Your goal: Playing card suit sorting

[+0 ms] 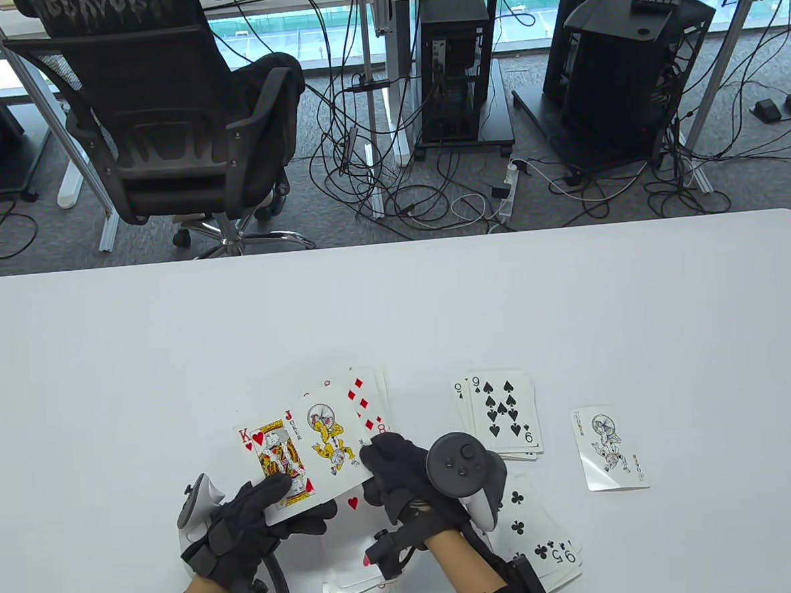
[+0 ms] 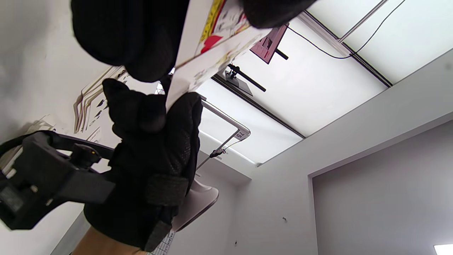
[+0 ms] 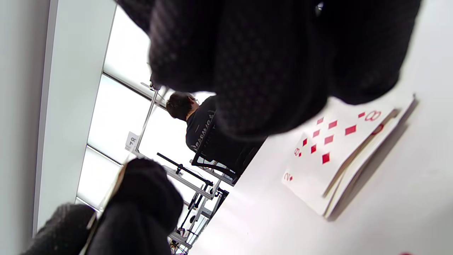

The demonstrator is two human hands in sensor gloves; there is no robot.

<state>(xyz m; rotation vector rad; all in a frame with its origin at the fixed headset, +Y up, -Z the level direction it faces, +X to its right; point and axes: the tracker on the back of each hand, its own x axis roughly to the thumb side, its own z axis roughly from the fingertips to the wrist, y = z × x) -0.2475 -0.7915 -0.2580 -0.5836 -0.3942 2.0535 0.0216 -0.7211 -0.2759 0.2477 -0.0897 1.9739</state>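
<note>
My left hand (image 1: 284, 501) grips a small fan of cards above the table: a king of hearts (image 1: 278, 459) and a coloured joker (image 1: 331, 441). My right hand (image 1: 374, 468) pinches the joker's right edge. In the left wrist view the held cards (image 2: 216, 42) sit between my left fingers, with my right hand (image 2: 152, 141) at their lower edge. On the table lie a diamonds pile (image 1: 369, 395) topped by an eight, also in the right wrist view (image 3: 336, 148), a spades pile (image 1: 504, 410), a clubs pile (image 1: 537, 535), and a hearts pile (image 1: 359, 573) partly hidden under my hands.
A black-and-white joker (image 1: 609, 447) lies face up alone to the right of the spades pile. The white table (image 1: 170, 337) stretches bare to the far edge. Beyond it stand an office chair (image 1: 171, 136) and cables on the floor.
</note>
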